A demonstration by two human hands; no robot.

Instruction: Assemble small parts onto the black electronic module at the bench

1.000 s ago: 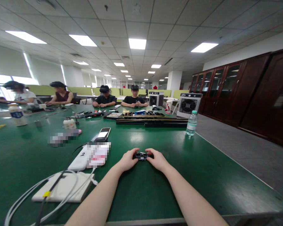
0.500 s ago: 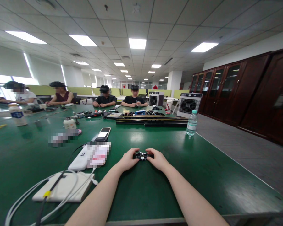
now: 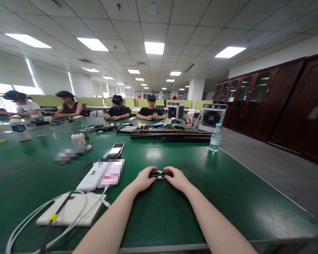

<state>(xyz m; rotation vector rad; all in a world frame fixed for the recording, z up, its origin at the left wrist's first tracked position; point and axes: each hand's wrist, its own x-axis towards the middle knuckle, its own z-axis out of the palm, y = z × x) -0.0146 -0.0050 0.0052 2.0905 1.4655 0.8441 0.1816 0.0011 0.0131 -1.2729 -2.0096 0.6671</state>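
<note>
Between my two hands, low over the green table (image 3: 159,218), is a small black-and-silver mechanical part (image 3: 159,175). My left hand (image 3: 145,179) is closed on its left end, thumb at the near side and fingers at the far side. On the right end my right hand (image 3: 176,178) grips in the same way. The part's exact kind is too small to make out, and my fingers hide both its ends. Whether it touches the tabletop, I cannot tell.
To the left lie a white power bank (image 3: 88,178), a phone (image 3: 116,151), a flat white box (image 3: 69,211) and looping cables. A water bottle (image 3: 215,138) stands at the right edge. Long black bars (image 3: 172,137) lie ahead. Several people sit across the table.
The part has tilted slightly between my fingers. My hands have hardly moved.
</note>
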